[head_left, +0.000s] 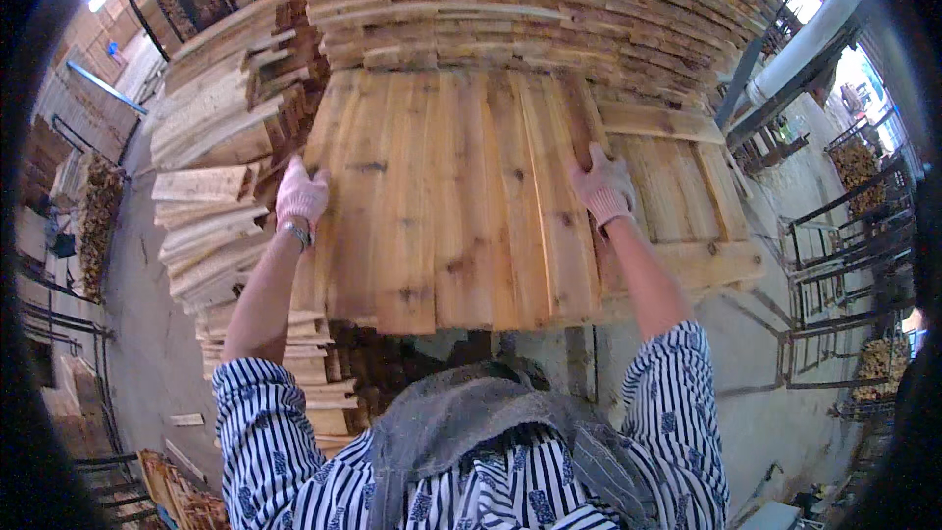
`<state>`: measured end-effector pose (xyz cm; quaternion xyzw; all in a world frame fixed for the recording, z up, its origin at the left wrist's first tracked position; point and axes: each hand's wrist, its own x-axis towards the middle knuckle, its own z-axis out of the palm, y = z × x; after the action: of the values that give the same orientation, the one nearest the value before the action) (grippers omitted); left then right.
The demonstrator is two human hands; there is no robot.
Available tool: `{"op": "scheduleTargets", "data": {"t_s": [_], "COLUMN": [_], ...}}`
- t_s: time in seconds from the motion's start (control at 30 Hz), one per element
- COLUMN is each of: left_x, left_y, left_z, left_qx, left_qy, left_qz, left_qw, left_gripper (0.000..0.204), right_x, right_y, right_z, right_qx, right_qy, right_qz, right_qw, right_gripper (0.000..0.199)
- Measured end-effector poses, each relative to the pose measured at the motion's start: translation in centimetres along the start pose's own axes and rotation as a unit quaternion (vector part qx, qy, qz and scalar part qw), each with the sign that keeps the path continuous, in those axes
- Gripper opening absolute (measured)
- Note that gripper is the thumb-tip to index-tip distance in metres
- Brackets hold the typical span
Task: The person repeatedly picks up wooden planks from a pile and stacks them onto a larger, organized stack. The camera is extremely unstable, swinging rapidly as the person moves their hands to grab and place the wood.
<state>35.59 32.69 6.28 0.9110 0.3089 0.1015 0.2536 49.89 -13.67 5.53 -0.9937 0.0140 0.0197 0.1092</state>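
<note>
A row of several wooden planks lies side by side in front of me, light brown with dark knots. Their near ends are uneven. My left hand, in a pale pinkish knitted glove, grips the left outer edge of the row. At the opposite edge, my right hand in a similar glove is closed around the outermost plank on the right. The fingertips of both hands are partly hidden. Beneath and to the right of the row, more boards lie, some lengthwise and some crosswise.
A tall stack of boards rises behind the planks. On the left stand piles of rough-cut boards. Black metal racks stand at the right, near a thick pale pipe. Concrete floor shows on both sides.
</note>
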Motion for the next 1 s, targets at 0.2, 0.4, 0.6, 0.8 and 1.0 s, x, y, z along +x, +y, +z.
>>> {"op": "scheduleTargets", "data": {"t_s": [0.2, 0.4, 0.6, 0.8, 1.0], "left_x": [-14.4, -21.2, -17.9, -20.6, -25.1], "left_y": [3.8, 4.8, 5.4, 6.6, 5.6], "left_z": [-0.8, 0.8, 2.0, 0.6, -0.5], "left_qx": [0.104, 0.208, 0.205, 0.215, 0.162], "left_qy": [-0.162, -0.112, -0.068, -0.048, -0.027], "left_qz": [0.268, 0.449, 0.511, 0.433, 0.34], "left_qw": [0.944, 0.862, 0.832, 0.874, 0.926], "left_gripper": [0.085, 0.095, 0.087, 0.082, 0.076], "right_x": [-14.0, -20.8, -16.1, -19.2, -17.3], "right_y": [-0.9, 0.5, -1.2, 2.9, 8.7], "right_z": [-2.5, 0.5, 2.2, -0.6, 0.3], "right_qx": [-0.06, -0.002, -0.025, 0.024, -0.036], "right_qy": [0.059, 0.122, 0.173, 0.177, 0.192], "right_qz": [-0.313, -0.521, -0.509, -0.473, -0.437], "right_qw": [0.946, 0.845, 0.843, 0.863, 0.878], "right_gripper": [0.07, 0.059, 0.067, 0.065, 0.053]}}
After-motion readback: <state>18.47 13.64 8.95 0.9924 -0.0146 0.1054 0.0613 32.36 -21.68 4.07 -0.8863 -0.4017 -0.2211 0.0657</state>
